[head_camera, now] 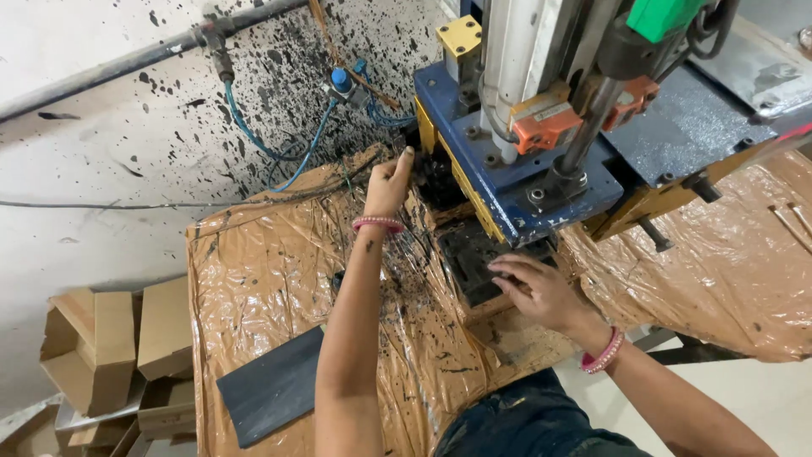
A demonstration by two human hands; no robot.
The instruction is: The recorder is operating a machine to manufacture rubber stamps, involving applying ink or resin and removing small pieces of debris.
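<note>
The black plate (472,258) lies at the centre of the frame, on the table (254,271) and half under the blue press (507,169), its long axis running from the press base down toward the lower middle of the frame. The right hand (533,283) rests flat on the plate's lower right edge, fingers spread and pointing left toward the press; it is open, pressing rather than gripping. The left hand (391,182) is higher, just left of the press, reaching into the dark gap at the press's left side; its fingers curl inward, but whether they pinch anything cannot be told. So the right hand is the nearer one, touching the plate. A dark slab (275,385) lies at lower left, well apart. Cardboard boxes (101,347) stand at far left, off the table.
</note>
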